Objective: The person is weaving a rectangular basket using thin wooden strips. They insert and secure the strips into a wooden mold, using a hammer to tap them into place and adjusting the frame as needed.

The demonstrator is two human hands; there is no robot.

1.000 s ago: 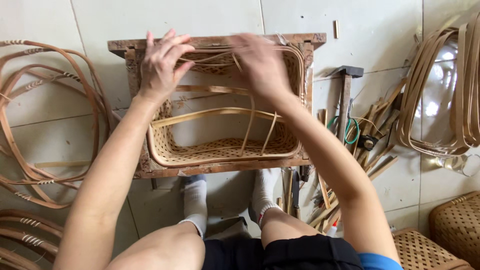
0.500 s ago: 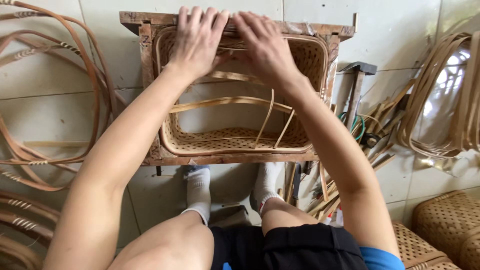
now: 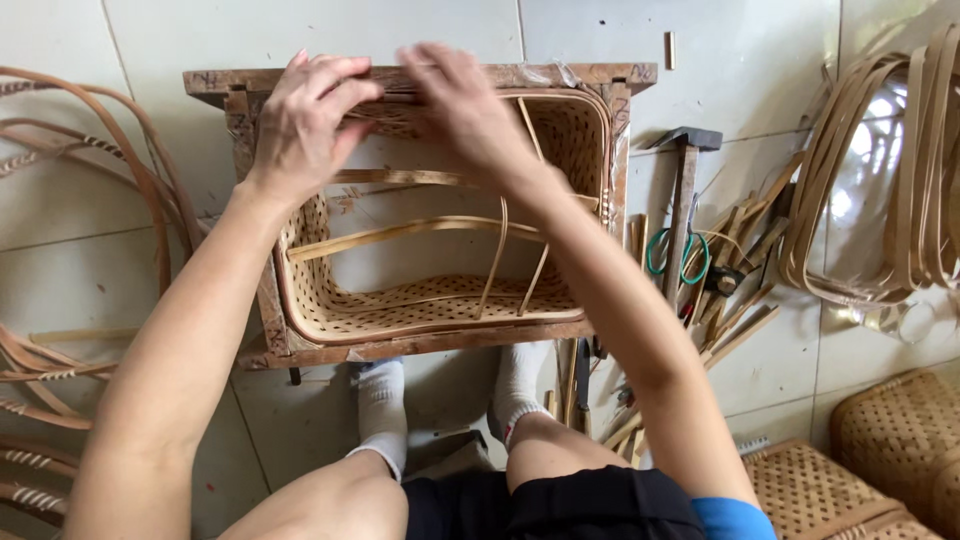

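A half-woven bamboo basket (image 3: 330, 305) sits inside a square wooden frame (image 3: 420, 346) on the tiled floor. My left hand (image 3: 310, 115) rests over the basket's far rim at the frame's top bar, fingers curled down on the weave. My right hand (image 3: 460, 110) is beside it, pinching at the same far rim; it is blurred. Two thin bamboo strips (image 3: 497, 255) rise loose from the basket's near wall. A curved strip (image 3: 410, 230) spans the opening.
Coiled rattan hoops (image 3: 70, 200) lie at the left. A hammer (image 3: 686, 190), green-handled scissors (image 3: 672, 255) and bamboo sticks (image 3: 735, 300) lie right of the frame. Bent bamboo loops (image 3: 880, 170) stand at the far right, with woven baskets (image 3: 900, 440) below. My socked feet (image 3: 385, 410) are under the frame.
Both hands stay at the basket's far rim; they have drawn closer together and shifted slightly along it. The view has moved a little.
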